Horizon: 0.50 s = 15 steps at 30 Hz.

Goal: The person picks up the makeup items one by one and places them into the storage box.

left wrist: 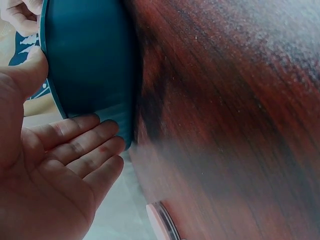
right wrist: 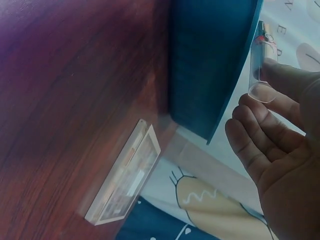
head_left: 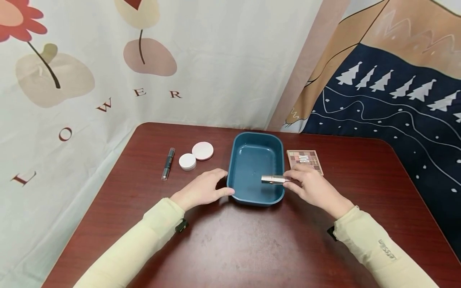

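Note:
A blue rectangular basin (head_left: 255,192) stands on the table, with nothing seen inside it. My left hand (head_left: 203,189) is at its left side; the thumb touches the rim and the fingers lie fairly straight along the outer wall (left wrist: 90,65). Over the basin's right rim, my right hand (head_left: 312,185) pinches a slim lipstick tube (head_left: 272,179) between thumb and fingers. The tube has a gold end pointing left over the basin and a clear end (right wrist: 257,75) by the fingers. Beyond that hand lies an eyeshadow palette (head_left: 306,158), partly covered by it.
Left of the basin are two round white cases, a smaller one (head_left: 187,162) and a larger one (head_left: 203,151). A dark two-ended pen-like stick (head_left: 168,164) lies farther left. Printed curtains (head_left: 223,60) hang behind the reddish-brown table (head_left: 245,248).

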Each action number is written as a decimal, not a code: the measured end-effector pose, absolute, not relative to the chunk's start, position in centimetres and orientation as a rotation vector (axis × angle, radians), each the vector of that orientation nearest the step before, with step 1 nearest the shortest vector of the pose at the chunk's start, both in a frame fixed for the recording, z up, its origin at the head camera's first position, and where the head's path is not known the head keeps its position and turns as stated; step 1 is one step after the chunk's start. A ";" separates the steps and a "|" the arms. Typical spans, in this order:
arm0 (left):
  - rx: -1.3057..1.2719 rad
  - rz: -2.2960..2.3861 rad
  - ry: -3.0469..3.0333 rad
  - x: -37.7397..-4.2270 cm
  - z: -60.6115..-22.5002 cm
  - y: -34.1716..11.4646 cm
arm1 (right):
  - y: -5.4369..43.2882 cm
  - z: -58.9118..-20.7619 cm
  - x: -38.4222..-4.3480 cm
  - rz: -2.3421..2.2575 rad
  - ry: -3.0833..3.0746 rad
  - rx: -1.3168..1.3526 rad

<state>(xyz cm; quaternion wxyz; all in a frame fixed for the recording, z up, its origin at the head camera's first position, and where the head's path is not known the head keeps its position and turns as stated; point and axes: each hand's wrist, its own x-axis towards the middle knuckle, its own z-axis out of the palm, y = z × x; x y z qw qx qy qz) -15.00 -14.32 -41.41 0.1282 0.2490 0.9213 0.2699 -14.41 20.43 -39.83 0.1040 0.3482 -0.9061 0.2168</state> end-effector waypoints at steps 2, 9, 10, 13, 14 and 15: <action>0.720 0.783 2.681 -15.0 -41.4 -14.3 | 20.2 -39.8 -14.4 0.646 -2.674 1.043; 0.731 0.789 2.683 -15.0 -41.4 -14.3 | 19.1 -39.7 -14.4 0.633 -2.740 1.081; 0.733 0.791 2.683 -15.0 -41.4 -14.3 | 18.9 -39.7 -14.5 0.635 -2.754 1.086; 0.737 0.790 2.687 -15.0 -41.4 -14.2 | 18.4 -39.7 -14.6 0.624 -2.791 1.099; 0.738 0.789 2.688 -15.0 -41.4 -14.2 | 18.3 -39.7 -14.6 0.621 -2.801 1.103; 0.736 0.787 2.689 -15.0 -41.4 -14.2 | 18.1 -39.7 -14.6 0.616 -2.810 1.108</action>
